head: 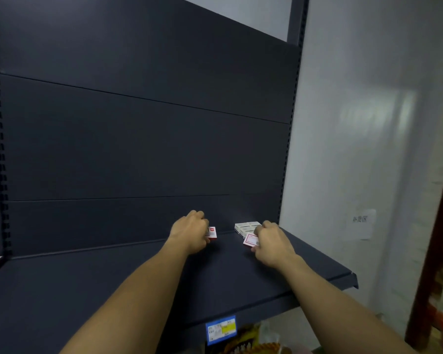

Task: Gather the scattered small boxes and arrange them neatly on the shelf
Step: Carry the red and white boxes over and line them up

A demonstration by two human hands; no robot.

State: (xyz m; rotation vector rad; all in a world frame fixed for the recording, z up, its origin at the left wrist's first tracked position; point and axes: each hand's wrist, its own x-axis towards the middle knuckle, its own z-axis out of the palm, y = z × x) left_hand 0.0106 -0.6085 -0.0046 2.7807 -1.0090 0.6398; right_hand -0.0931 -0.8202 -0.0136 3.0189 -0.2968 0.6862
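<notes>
On the dark metal shelf point(138, 277), left hand point(189, 232) pinched a small red-and-white box point(212, 233); right hand point(273, 242) gripped another red-bordered box point(250, 240) beside the white stack point(246, 228); a careless shove could topple it.

shelf point(113, 290) left and front: open | back-right corner: box stack point(246, 227) blocks

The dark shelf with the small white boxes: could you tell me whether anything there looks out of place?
Mostly tidy. One small red-and-white box stands apart by the left hand, away from the stack of white boxes near the right hand, which holds another red-bordered box. The dark shelf shows no damage.
</notes>
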